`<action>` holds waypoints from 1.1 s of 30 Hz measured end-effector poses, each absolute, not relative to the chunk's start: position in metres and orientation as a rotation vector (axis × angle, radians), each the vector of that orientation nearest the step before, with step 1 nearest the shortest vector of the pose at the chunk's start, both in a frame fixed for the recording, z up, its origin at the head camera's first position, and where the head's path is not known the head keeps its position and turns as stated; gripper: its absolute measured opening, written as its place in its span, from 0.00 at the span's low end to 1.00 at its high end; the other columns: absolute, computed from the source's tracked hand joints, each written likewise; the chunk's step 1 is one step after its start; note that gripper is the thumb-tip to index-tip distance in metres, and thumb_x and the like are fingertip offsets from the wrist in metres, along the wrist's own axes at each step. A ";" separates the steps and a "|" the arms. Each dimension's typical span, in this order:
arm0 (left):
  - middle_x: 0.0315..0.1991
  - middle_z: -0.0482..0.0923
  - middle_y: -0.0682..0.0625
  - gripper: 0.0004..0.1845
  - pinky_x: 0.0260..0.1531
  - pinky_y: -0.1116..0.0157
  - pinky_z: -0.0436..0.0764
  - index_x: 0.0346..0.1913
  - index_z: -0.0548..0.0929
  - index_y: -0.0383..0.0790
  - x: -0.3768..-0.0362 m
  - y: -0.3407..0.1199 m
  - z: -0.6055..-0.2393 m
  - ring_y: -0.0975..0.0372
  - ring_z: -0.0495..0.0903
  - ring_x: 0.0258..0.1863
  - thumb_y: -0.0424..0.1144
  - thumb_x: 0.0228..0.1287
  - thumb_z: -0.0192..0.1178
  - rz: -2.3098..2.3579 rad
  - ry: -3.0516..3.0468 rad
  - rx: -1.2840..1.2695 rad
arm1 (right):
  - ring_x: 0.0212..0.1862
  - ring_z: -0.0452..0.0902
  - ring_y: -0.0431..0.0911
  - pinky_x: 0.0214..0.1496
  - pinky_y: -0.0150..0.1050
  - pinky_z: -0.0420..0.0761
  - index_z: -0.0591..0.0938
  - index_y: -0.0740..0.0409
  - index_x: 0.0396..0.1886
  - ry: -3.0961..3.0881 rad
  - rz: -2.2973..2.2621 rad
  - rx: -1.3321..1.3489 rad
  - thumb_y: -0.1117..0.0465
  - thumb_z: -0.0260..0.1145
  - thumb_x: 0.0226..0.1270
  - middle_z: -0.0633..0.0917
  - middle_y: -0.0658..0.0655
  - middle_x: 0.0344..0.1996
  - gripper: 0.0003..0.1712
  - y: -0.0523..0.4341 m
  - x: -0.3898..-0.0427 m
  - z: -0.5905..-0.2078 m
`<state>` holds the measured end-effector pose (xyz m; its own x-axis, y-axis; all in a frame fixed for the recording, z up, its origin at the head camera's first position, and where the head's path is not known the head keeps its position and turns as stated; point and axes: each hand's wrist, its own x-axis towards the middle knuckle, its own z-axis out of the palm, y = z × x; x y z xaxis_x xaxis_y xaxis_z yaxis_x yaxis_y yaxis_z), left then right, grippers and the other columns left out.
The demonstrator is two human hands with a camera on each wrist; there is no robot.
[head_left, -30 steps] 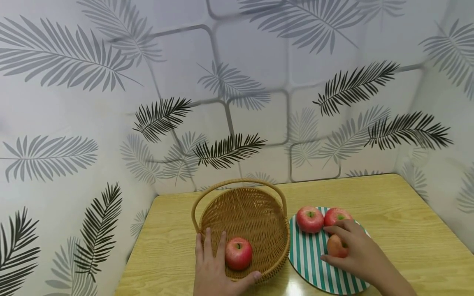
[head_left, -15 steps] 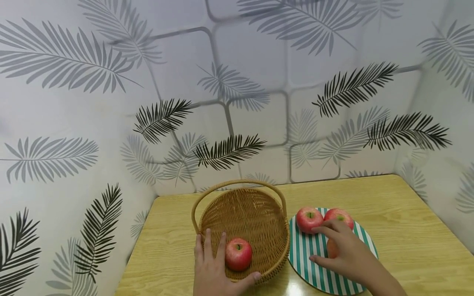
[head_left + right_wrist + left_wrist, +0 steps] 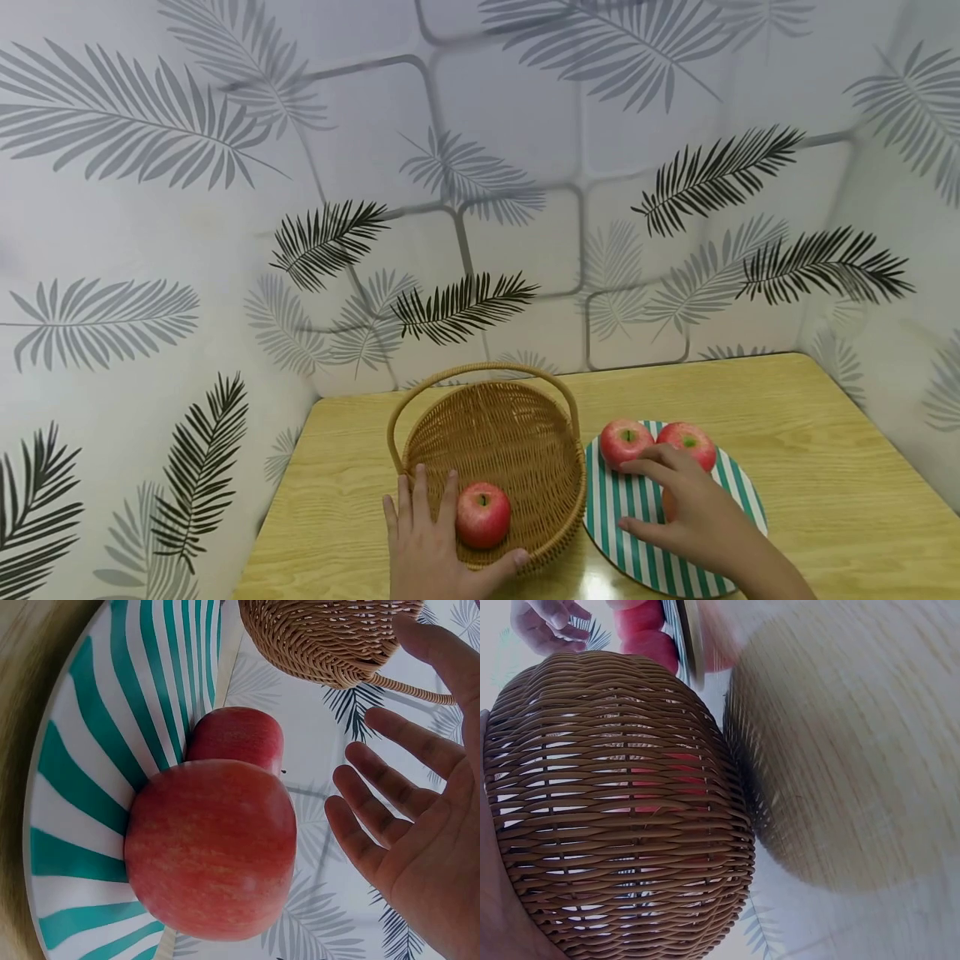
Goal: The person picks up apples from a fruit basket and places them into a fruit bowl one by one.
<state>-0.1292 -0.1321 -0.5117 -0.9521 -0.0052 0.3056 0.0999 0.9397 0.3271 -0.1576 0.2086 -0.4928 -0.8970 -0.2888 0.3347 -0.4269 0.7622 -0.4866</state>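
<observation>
Apples, wicker basket, striped plate

Head view: left hand (image 3: pixel 431 546) rests spread against the woven basket (image 3: pixel 517 433), holding one apple (image 3: pixel 483 515). Right hand (image 3: pixel 690 508) hovers open over the plate (image 3: pixel 637 508) on the bench (image 3: pixel 810 467).

Left wrist: round wicker weave.

Right wrist: fingers (image 3: pixel 390 817) spread beside smooth red apples (image 3: pixel 214 851), gripping nothing. No writing anywhere.

Bright, even, diffuse light; soft shadows only. Glare patch on table (image 3: pixel 600 583) at bottom edge of head view. Head view sharp, slight wide-angle bend twd edges. L wrist view: tabletop motion-blurred, basket (image 3: pixel 622 810) weave crisp, dark shadow beside it. R wrist view: nearest apple (image 3: pixel 210 855) sharp, plate (image 3: pixel 67 847) rim soft.
</observation>
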 end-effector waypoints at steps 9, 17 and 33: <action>0.83 0.57 0.31 0.69 0.79 0.31 0.51 0.81 0.69 0.50 -0.130 -0.133 -0.513 0.34 0.50 0.84 0.91 0.39 0.61 -0.501 -2.787 -0.089 | 0.58 0.78 0.45 0.55 0.54 0.86 0.87 0.41 0.56 -2.666 0.795 0.602 0.40 0.86 0.52 0.82 0.46 0.57 0.32 0.208 -0.158 -0.497; 0.83 0.57 0.31 0.68 0.79 0.30 0.50 0.81 0.69 0.50 -0.132 -0.133 -0.515 0.33 0.49 0.84 0.89 0.40 0.64 -0.494 -2.786 -0.096 | 0.58 0.76 0.40 0.54 0.51 0.87 0.88 0.40 0.55 -2.605 0.801 0.588 0.44 0.88 0.51 0.83 0.43 0.56 0.31 0.202 -0.157 -0.498; 0.83 0.57 0.32 0.68 0.78 0.30 0.51 0.81 0.69 0.49 -0.131 -0.134 -0.514 0.33 0.49 0.84 0.89 0.40 0.63 -0.502 -2.773 -0.107 | 0.60 0.75 0.38 0.55 0.46 0.87 0.87 0.44 0.60 -2.487 0.946 0.723 0.44 0.86 0.55 0.81 0.42 0.59 0.32 0.175 -0.157 -0.491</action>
<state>-0.1309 -0.1336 -0.5145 -0.9460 0.0164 0.3237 0.1288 0.9355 0.3290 -0.1572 0.1753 -0.4915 -0.7943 -0.3274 0.5119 -0.5847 0.6407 -0.4976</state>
